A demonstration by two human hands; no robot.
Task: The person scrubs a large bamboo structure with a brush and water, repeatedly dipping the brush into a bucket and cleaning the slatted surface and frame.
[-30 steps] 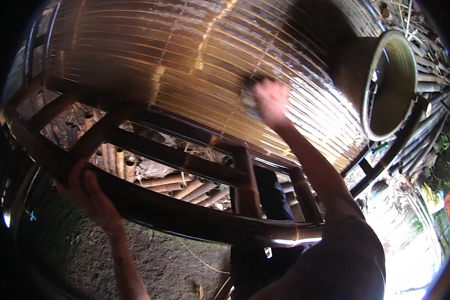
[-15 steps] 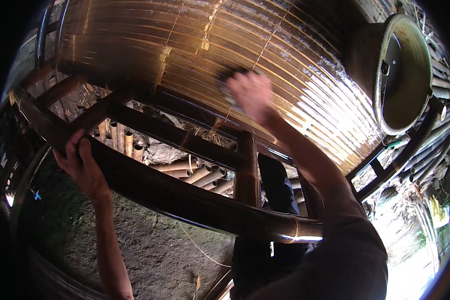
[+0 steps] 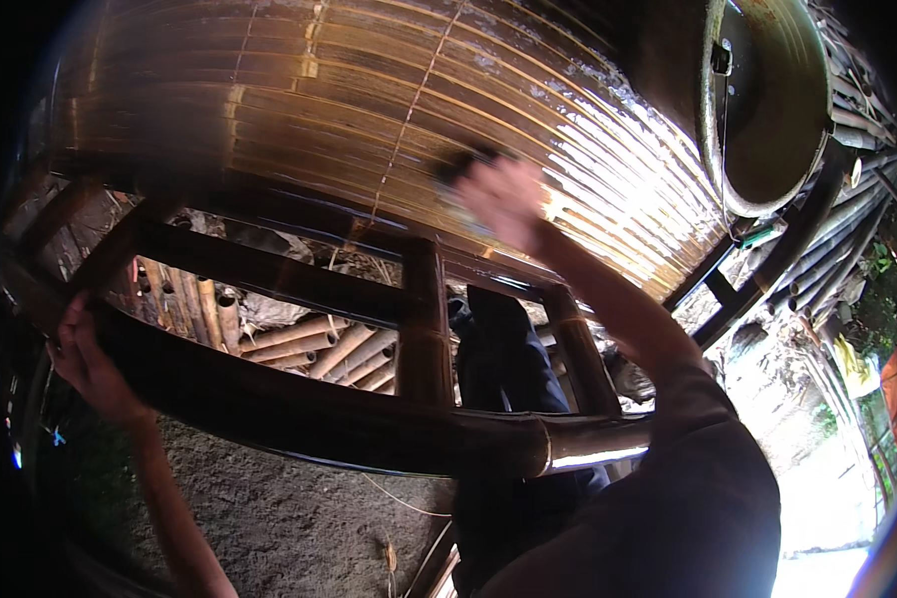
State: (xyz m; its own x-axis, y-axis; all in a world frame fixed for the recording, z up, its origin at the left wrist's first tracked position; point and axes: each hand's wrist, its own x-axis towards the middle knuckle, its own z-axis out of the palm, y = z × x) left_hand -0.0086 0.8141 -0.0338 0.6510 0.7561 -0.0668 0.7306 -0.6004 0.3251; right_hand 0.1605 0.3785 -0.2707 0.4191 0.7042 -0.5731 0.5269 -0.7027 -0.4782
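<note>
A wet, glossy panel of bamboo slats (image 3: 344, 110) slopes across the upper part of the head view, framed with dark bamboo poles. My right hand (image 3: 505, 202) is pressed low on the slats, smeared by motion. Under its fingers is a dark pad-like thing (image 3: 464, 167), too blurred to name, with a paler patch below it. At the left, my left hand (image 3: 98, 371) grips the thick dark bamboo rail (image 3: 299, 424) that runs across in front of me, its fingers hooked over the top.
A large round basin (image 3: 777, 110) with a pale rim stands at the upper right, beside the slats. Cut bamboo poles (image 3: 319, 349) lie below the frame's crossbars. More poles (image 3: 837, 239) are stacked at the far right. Rough grey ground (image 3: 299, 518) lies under the rail.
The view has shifted, so panel, rail and basin sit further left. My right hand has moved rightward along the slats with the dark thing. My left hand stays on the rail.
</note>
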